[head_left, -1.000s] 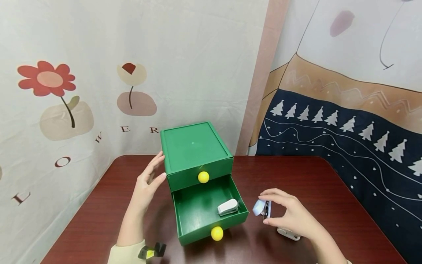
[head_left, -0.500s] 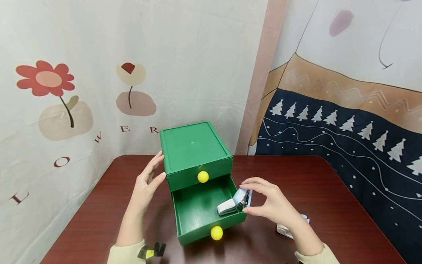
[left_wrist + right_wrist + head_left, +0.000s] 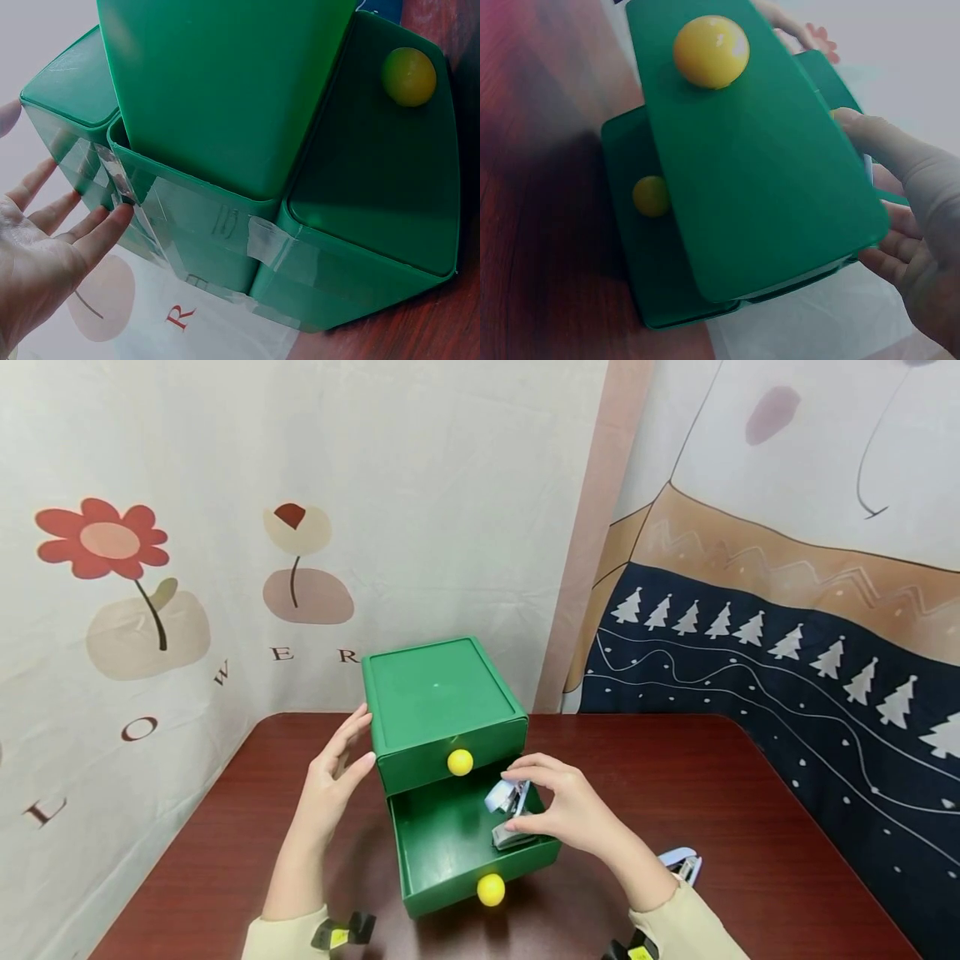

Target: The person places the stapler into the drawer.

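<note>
Stapler (image 3: 498,797), pale blue, hangs tilted over the right part of the drawer (image 3: 442,843), pinched between thumb and fingers of the right hand (image 3: 562,800); whether it touches the white stapler (image 3: 508,838) lying in that drawer, I cannot tell. The drawer juts from the middle of the green cabinet (image 3: 438,693), a yellow knob (image 3: 491,890) on its front. The left hand (image 3: 337,770), thumb and fingers apart, touches the cabinet's left side. A third stapler (image 3: 684,862) rests on the table (image 3: 750,793) beside the right forearm (image 3: 639,867). Behind hangs a printed cloth (image 3: 450,485).
</note>
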`<state>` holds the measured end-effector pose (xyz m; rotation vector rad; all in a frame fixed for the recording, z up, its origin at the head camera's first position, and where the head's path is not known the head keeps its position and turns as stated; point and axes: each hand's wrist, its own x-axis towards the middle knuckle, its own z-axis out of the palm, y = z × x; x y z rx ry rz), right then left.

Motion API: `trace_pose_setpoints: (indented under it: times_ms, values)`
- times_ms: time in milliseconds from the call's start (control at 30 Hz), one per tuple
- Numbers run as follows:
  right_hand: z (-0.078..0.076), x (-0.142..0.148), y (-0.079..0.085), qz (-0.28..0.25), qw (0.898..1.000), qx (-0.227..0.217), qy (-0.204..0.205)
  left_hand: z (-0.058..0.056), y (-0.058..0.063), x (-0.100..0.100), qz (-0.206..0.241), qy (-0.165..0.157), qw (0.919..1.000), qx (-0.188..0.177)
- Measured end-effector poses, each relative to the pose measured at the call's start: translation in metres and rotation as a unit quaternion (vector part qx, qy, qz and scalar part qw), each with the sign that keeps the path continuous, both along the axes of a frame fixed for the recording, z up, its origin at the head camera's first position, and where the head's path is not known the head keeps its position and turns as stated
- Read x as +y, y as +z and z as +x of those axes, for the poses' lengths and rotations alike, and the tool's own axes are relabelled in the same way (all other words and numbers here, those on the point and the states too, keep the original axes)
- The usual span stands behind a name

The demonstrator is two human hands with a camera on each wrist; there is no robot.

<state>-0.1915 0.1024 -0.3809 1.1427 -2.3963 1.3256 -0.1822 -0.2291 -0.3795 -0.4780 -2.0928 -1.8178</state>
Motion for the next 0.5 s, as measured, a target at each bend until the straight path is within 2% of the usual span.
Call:
trace_pose_setpoints:
  times_ms: [233, 400, 500]
  values:
    - [-0.009, -0.009, -0.003, 0.038, 0.999, -0.006, 0.015, 0.000, 0.001, 0.000, -0.001, -0.002, 1.0000, 0.003]
    - [-0.015, -0.013, -0.005, 0.059, 0.998, -0.006, 0.005, 0.000, 0.000, 0.000, -0.001, -0.002, 1.0000, 0.004]
    - [-0.017, -0.015, -0.006, 0.080, 0.997, 0.012, -0.008, 0.000, 0.000, 0.000, -0.001, -0.002, 1.0000, 0.004]
